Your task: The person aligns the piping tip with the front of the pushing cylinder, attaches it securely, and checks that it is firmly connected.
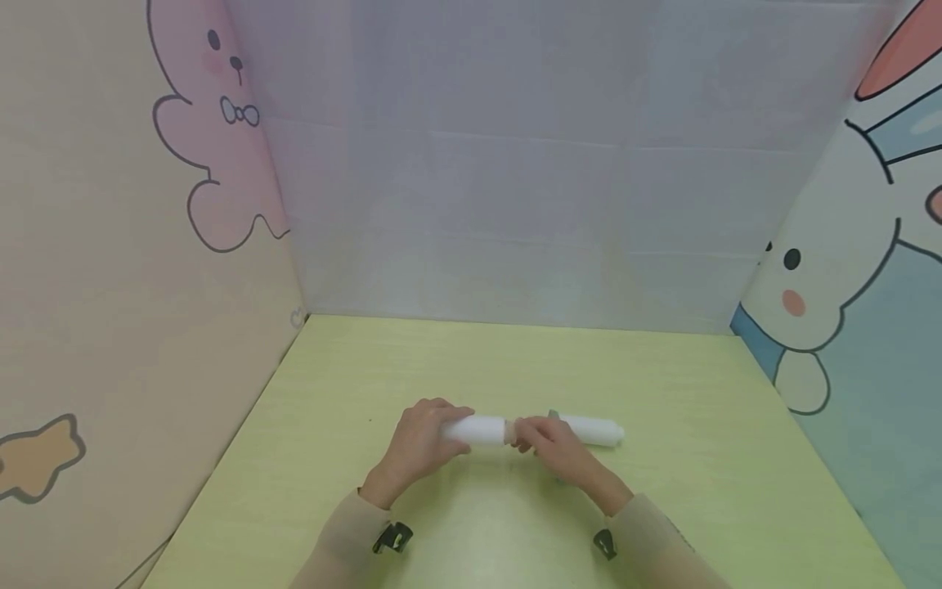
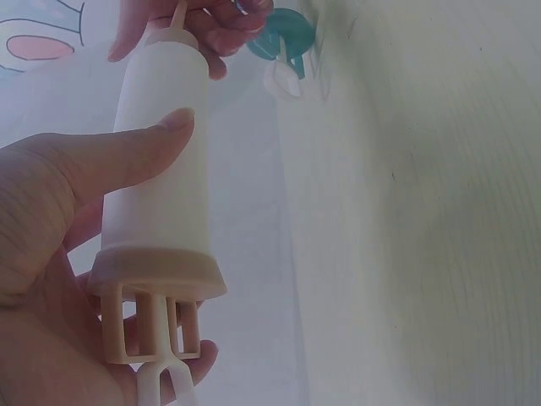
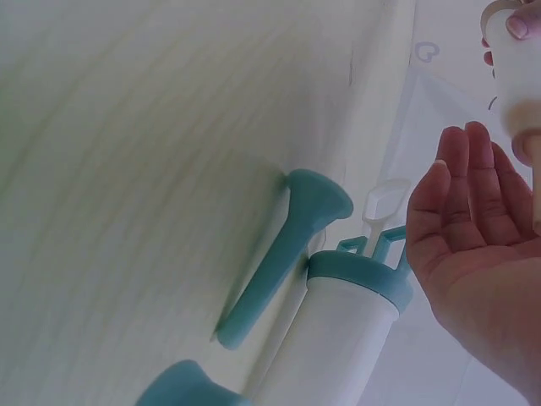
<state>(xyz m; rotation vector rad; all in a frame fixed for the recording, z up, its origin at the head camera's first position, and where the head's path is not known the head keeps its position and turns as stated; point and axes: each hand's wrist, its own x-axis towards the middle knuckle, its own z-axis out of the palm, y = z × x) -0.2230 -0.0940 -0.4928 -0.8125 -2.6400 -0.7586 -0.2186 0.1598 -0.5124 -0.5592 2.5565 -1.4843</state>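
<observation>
Since both hands are busy with it, start with the white cylinder (image 2: 161, 216): it's held over the worktop (image 1: 331, 507), about midway between the left and right edges and well short of the back edge. The left hand (image 1: 421, 433) has its fingers wrapped round it, thumb laid along the side, right by the beige collar (image 2: 156, 272). A white forked piece (image 2: 165, 376) pokes out below that collar's open frame. At the other end, the right hand (image 1: 559, 448) pinches the beige nozzle (image 2: 179, 15) between thumb and fingers, though how tight the grip is, I can't tell.

Just beside the right hand, toward the right edge, lies a second white cylinder (image 3: 330, 338) with a teal collar (image 3: 359, 275) and a white loop handle (image 3: 387, 203). A teal flared piece (image 3: 275, 258) lies next to that collar, and another teal piece (image 3: 188, 389) is cut off at the bottom of the right wrist view, so no idea of its full shape. Both arms are in pale sleeves, btw.
</observation>
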